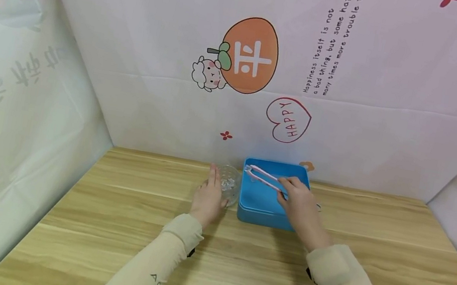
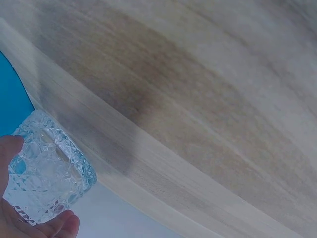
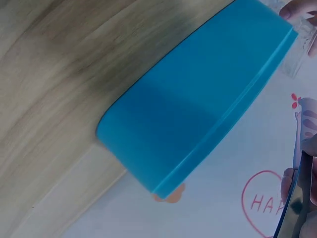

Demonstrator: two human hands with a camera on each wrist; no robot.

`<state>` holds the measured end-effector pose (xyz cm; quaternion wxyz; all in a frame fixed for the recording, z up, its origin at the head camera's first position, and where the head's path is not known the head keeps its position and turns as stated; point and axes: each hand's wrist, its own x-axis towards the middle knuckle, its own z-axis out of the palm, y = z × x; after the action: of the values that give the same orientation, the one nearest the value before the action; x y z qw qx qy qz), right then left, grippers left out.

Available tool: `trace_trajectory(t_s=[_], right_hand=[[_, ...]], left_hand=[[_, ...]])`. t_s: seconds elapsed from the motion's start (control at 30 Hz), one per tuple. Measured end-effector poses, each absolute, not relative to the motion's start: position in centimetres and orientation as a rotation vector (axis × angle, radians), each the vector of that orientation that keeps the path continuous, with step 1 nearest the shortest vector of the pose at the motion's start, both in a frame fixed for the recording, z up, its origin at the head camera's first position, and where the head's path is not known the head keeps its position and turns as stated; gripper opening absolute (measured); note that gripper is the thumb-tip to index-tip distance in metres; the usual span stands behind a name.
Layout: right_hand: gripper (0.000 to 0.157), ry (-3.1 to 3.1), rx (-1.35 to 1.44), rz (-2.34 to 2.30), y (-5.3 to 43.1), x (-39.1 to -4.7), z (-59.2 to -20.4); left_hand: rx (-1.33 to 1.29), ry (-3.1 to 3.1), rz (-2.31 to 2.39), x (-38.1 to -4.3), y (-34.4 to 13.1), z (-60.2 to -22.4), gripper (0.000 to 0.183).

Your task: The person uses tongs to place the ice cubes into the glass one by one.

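My left hand (image 1: 208,199) grips a clear cut-glass bowl (image 1: 228,186), thumb on one side and fingers on the other. Several small clear pieces show inside the glass. Its faceted wall (image 2: 47,171) is plain in the left wrist view. Just to the right stands a blue box (image 1: 263,218), open at the top. Over this box my right hand (image 1: 301,209) holds tongs (image 1: 267,176) with pink-patterned arms and a metal handle (image 3: 295,201). At the tong tips, near the box's left rim, is a small clear piece (image 1: 248,169).
The wooden table (image 1: 232,275) carries the bowl and box near its back edge. Behind them rises a white printed cloth (image 1: 160,110), and another cloth (image 1: 7,124) hangs along the left side.
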<state>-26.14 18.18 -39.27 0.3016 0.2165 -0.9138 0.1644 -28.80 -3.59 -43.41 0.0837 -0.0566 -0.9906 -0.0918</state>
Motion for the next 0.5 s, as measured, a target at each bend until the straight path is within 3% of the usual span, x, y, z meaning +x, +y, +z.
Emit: trace_trajectory(t_s=[0.5], right_hand=[[0.028, -2.361, 0.687, 0.384, 15.5, -26.2, -40.0]], left_hand=[[-0.179, -2.940, -0.242, -28.8, -3.6, -43.6, 0.092]])
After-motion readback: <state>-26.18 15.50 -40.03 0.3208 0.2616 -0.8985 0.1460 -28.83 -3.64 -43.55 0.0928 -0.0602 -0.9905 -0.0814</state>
